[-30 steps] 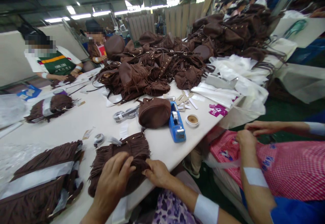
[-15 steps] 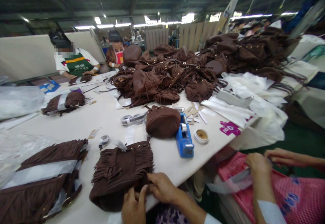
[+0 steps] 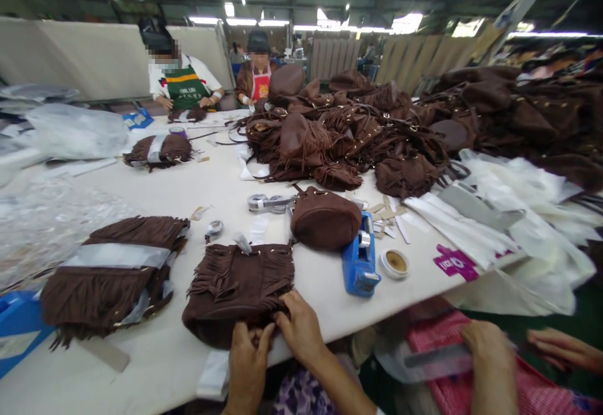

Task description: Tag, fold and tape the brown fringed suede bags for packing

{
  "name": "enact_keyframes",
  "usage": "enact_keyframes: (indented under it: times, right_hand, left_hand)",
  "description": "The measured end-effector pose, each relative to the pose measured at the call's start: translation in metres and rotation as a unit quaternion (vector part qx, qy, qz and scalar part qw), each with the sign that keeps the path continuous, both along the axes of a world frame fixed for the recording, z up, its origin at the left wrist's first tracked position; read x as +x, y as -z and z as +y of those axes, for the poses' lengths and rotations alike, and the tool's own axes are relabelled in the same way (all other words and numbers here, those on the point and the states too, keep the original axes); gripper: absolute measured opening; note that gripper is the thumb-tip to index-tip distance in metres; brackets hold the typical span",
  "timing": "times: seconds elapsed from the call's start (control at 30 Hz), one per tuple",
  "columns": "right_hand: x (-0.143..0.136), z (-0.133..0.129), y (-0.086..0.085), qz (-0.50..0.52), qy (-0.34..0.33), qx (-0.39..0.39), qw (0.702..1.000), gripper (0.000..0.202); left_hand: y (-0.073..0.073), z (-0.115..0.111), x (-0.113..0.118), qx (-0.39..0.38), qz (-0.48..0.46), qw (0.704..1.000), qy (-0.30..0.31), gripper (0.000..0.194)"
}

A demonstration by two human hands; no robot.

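Observation:
A dark brown fringed handbag [image 3: 240, 283] lies on the table in front of me. My left hand [image 3: 249, 355] pinches its near edge, thumb and fingers drawn together. Just to the right, my right hand [image 3: 299, 327] has its bent fingers closed on the bag's near right corner. The fingertips of both hands are partly hidden against the dark material. Behind this bag sits a second brown bag [image 3: 325, 219] with a rounded base, beside a blue tape dispenser [image 3: 360, 270].
Wrapped fringed bags [image 3: 115, 277] lie at the left. A large heap of brown bags [image 3: 339, 132] covers the back. A round tub [image 3: 394, 264] and white plastic sheets [image 3: 532, 214] are at the right. A co-worker's hand [image 3: 490, 346] works near the table's right edge; two people sit opposite.
My view has swung left, so the scene sits further right in the picture. Both my hands stay at the bag's near edge, with the fingers slightly shifted.

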State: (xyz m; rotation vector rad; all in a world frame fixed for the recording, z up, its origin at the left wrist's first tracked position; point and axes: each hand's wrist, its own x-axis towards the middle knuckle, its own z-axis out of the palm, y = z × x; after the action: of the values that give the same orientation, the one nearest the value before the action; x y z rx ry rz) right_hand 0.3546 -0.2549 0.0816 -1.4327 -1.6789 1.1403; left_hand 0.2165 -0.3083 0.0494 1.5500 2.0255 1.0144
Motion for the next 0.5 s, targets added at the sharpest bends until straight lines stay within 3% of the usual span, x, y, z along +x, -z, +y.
enact_keyframes:
  times: [0.27, 0.37, 0.5]
  right_hand:
    - [0.017, 0.034, 0.014, 0.111, -0.144, -0.149, 0.972, 0.013]
    - [0.016, 0.036, 0.018, 0.118, -0.155, -0.179, 0.964, 0.017]
    - [0.009, 0.030, 0.019, 0.102, -0.129, -0.162, 0.973, 0.018]
  left_hand:
    - [0.000, 0.000, 0.005, 0.036, 0.056, 0.998, 0.011, 0.046]
    - [0.001, 0.001, 0.007, 0.050, 0.094, 0.994, 0.030, 0.037]
    - [0.002, 0.002, 0.010, 0.066, 0.144, 0.986, 0.054, 0.029]
